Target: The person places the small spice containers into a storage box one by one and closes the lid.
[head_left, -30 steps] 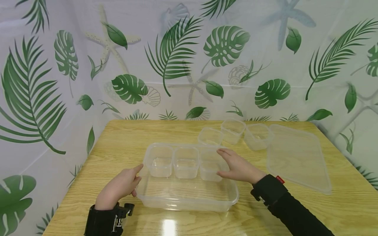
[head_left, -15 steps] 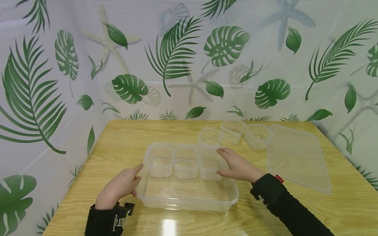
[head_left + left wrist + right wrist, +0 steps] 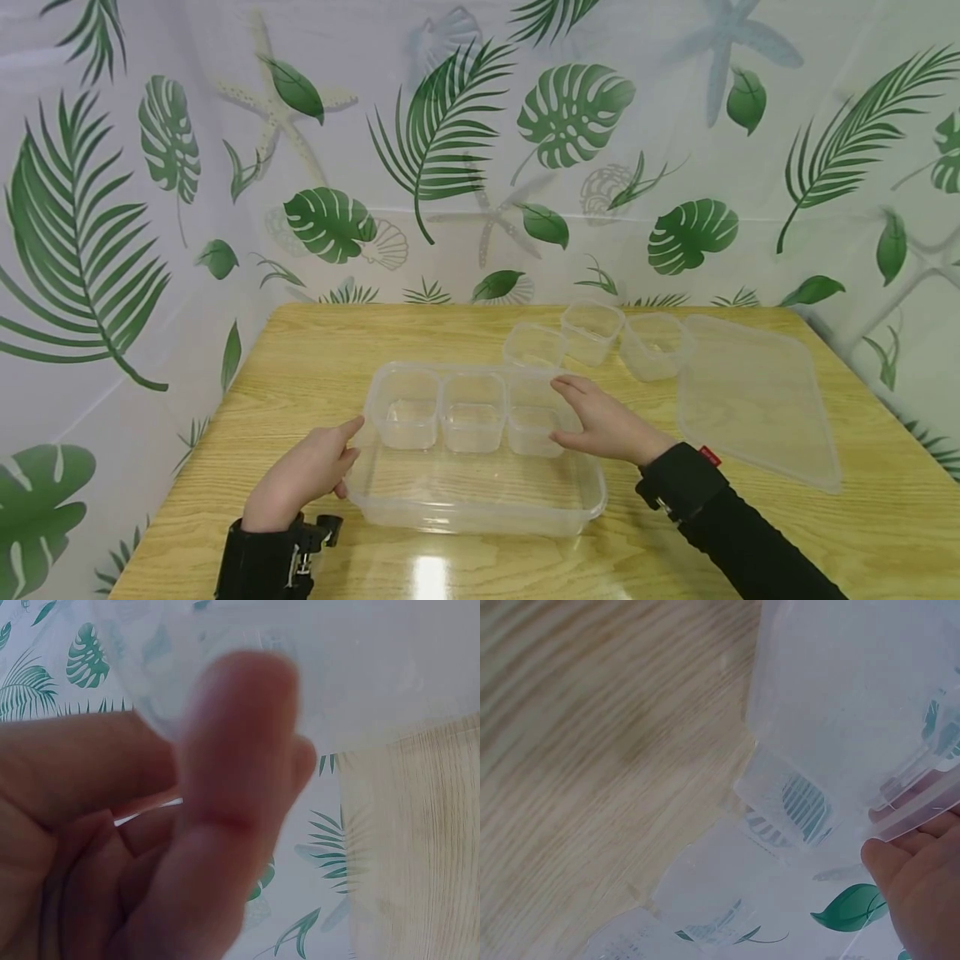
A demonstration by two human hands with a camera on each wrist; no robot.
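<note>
A large clear plastic food container (image 3: 480, 518) stands on the table. Inside, along its far side, sit three small clear containers: a left one (image 3: 407, 429), a middle one (image 3: 473, 429) and a right one (image 3: 528, 433). My left hand (image 3: 303, 475) touches the large container's left side, index finger extended to the rim. In the left wrist view the thumb (image 3: 240, 742) is against the cloudy plastic. My right hand (image 3: 611, 425) reaches over the right side, with thumb and fingers spread at the right small container. Its fingers show through plastic in the right wrist view; their exact contact is unclear.
Three more small clear containers stand behind: one just behind the rim (image 3: 534, 343), one farther back (image 3: 592, 333) and one to the right (image 3: 654, 348). A flat translucent lid (image 3: 757, 408) lies at the right of the wooden table (image 3: 315, 367). A leaf-patterned curtain (image 3: 480, 125) hangs behind.
</note>
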